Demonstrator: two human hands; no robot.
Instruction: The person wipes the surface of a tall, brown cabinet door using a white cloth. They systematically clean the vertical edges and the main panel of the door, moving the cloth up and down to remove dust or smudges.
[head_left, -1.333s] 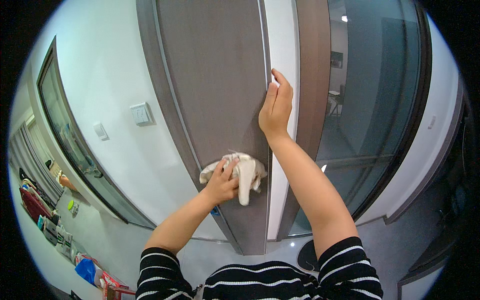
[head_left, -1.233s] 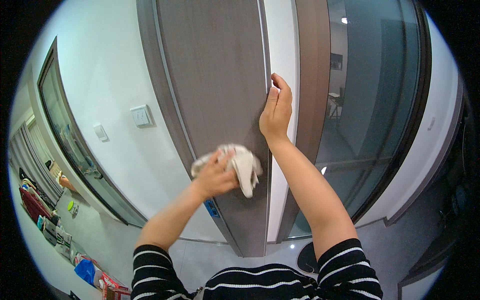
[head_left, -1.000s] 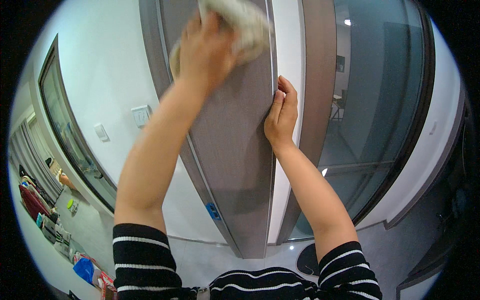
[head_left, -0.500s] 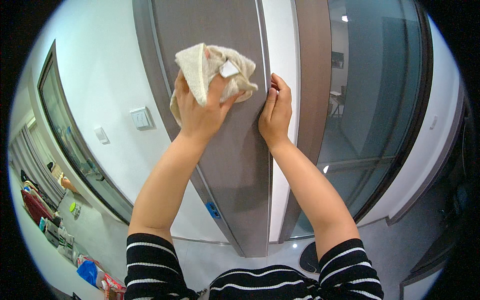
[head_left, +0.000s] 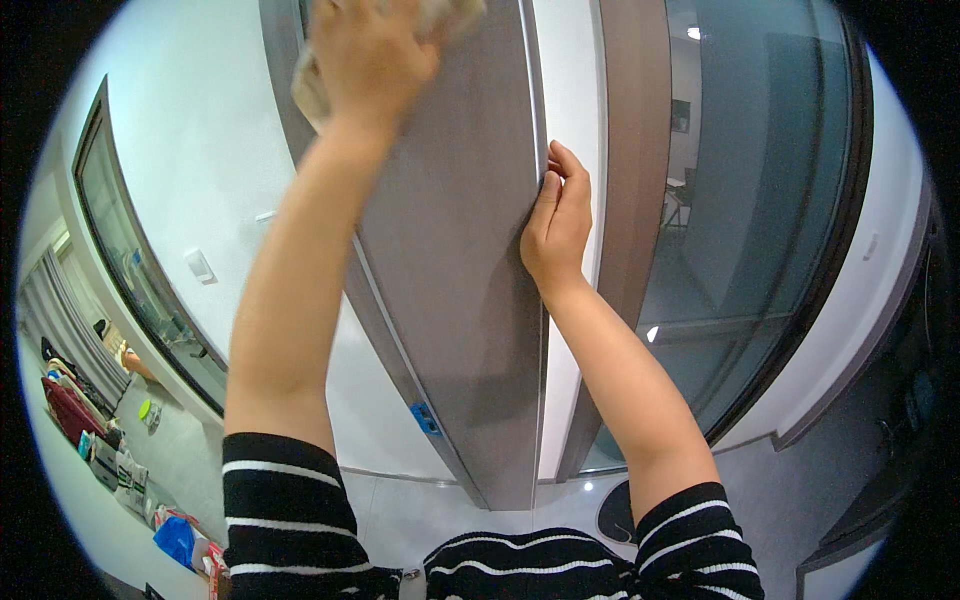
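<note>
A tall grey-brown panel [head_left: 455, 270] with pale metal edge strips stands upright in front of me. My left hand [head_left: 370, 65] is raised to the top of the view, pressing a cream cloth [head_left: 312, 92] to the panel's upper part. Much of the cloth lies behind the hand or beyond the upper edge, and the hand is slightly blurred. On the panel's right edge, my right hand [head_left: 557, 222] rests with its fingers curled around the side; the fingertips are partly hidden behind it. A small blue piece [head_left: 425, 418] sits low on the panel's left edge.
To the right is a large dark-framed glass pane [head_left: 760, 200]. A white wall switch [head_left: 199, 266] is on the left wall, beside a framed glass opening [head_left: 140, 260]. Bags, including a blue one [head_left: 175, 542], lie at lower left. A dark rounded mat [head_left: 616, 513] is on the floor.
My left hand has moved upward with the cloth, toward the panel's top, and my forearm now covers most of the larger wall switch. The right hand stays at the panel's edge.
</note>
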